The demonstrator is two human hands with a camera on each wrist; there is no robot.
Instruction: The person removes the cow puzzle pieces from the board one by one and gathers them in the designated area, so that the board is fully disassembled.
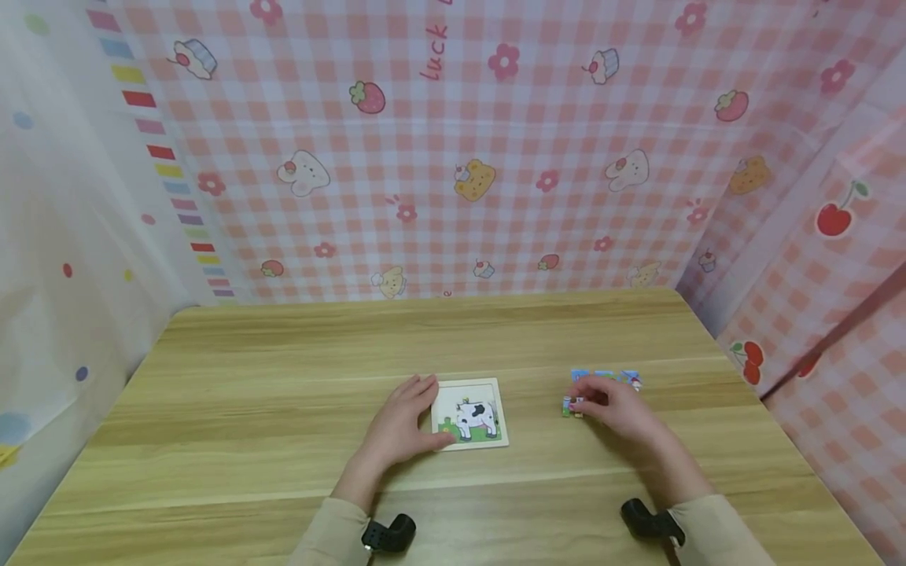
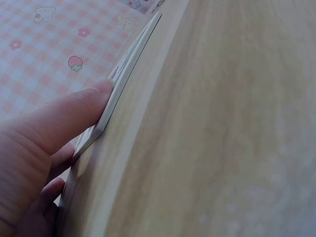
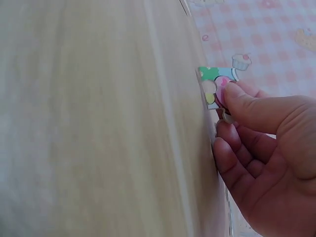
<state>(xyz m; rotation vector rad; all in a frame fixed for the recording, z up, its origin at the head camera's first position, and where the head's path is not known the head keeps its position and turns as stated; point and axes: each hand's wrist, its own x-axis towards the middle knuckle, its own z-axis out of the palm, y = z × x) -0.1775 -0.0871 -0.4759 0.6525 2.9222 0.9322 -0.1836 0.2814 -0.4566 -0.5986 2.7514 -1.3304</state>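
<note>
A small square wooden jigsaw board [image 1: 504, 428] with a pale frame lies on the table; a black-and-white cow on green grass shows inside it. My left hand [image 1: 400, 423] rests at its left side, the thumb laid over the near left corner and the longer fingers along the left edge. In the left wrist view the thumb [image 2: 74, 116] touches the board's rim [image 2: 111, 106]. To the right, my right hand [image 1: 614, 407] pinches a jigsaw piece [image 3: 209, 74] between thumb and fingers; green, light blue and pink show on it. The other right fingers curl close to the tabletop.
More blue jigsaw pieces [image 1: 604, 373] lie just behind my right hand, partly covered by it. The wood-grain table [image 1: 283, 369] ends at a pink checked cloth [image 1: 425, 236] at the back. Patterned cloth also hangs at both sides.
</note>
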